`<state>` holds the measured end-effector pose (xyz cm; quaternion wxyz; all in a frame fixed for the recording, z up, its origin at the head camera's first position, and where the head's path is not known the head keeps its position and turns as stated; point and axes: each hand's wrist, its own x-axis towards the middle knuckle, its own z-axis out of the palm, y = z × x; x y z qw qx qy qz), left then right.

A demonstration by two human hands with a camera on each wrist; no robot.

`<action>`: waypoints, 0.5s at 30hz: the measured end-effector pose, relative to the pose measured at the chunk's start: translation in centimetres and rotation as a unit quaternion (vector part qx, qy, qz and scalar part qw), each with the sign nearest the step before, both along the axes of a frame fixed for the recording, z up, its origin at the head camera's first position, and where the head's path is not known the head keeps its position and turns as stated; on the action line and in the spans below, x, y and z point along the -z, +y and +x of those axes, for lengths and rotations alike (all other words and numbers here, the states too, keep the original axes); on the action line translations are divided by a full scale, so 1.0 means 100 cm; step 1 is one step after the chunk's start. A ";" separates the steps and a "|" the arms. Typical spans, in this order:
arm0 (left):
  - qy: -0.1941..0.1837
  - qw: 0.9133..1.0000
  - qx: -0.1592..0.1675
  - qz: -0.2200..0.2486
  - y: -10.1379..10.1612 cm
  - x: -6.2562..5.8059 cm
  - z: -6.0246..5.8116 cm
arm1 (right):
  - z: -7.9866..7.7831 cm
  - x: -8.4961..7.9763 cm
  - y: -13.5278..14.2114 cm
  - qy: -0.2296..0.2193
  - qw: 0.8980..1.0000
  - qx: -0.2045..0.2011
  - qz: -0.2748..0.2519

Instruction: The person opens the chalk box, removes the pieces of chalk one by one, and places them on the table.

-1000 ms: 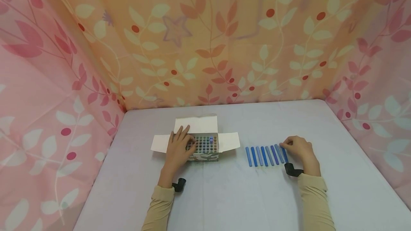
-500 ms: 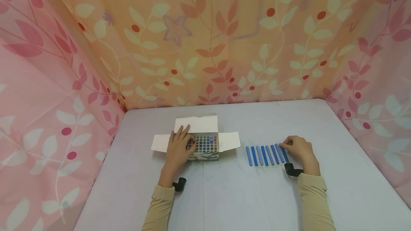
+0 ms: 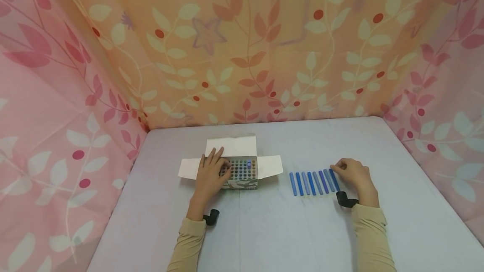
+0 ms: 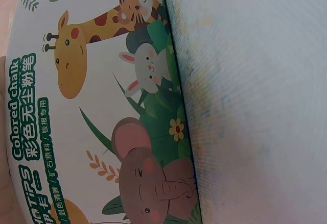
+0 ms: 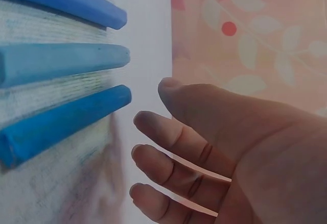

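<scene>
My left hand (image 3: 211, 173) rests on the left part of an opened chalk box (image 3: 242, 184), its outer fingers stretched towards the back flap. Many chalk ends show in the box, and one violet-blue chalk stick (image 3: 249, 164) stands higher than the others. My right hand (image 3: 353, 175) hovers beside the rightmost blue chalk stick (image 3: 335, 180) of a row on the table. In the right wrist view, a gap separates the fingertips from this dark blue chalk (image 5: 66, 124), and nothing is between thumb and fingers. What lies under the left palm is hidden.
Several blue and violet chalk sticks (image 3: 313, 184) lie side by side to the right of the box. The box's white right flap (image 3: 270, 167) sticks out towards them. A pale cloth covers the table (image 3: 272, 230); patterned curtains (image 3: 245, 53) hang behind and at both sides.
My right hand has let go of the rightmost blue chalk stick and drawn slightly to the right. That chalk now lies in line with the row. The left hand stays on the box.
</scene>
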<state>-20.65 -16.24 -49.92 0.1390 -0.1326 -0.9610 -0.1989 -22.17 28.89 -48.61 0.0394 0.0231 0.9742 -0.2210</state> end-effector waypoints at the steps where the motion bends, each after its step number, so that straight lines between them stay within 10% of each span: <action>1: 0.000 1.000 0.000 0.001 0.000 0.000 0.000 | 0.000 -0.001 -0.001 0.008 1.000 -0.003 -0.002; 15: 0.012 1.000 0.000 0.001 0.000 0.000 0.001 | 0.006 -0.029 -0.040 0.127 0.989 -0.068 -0.044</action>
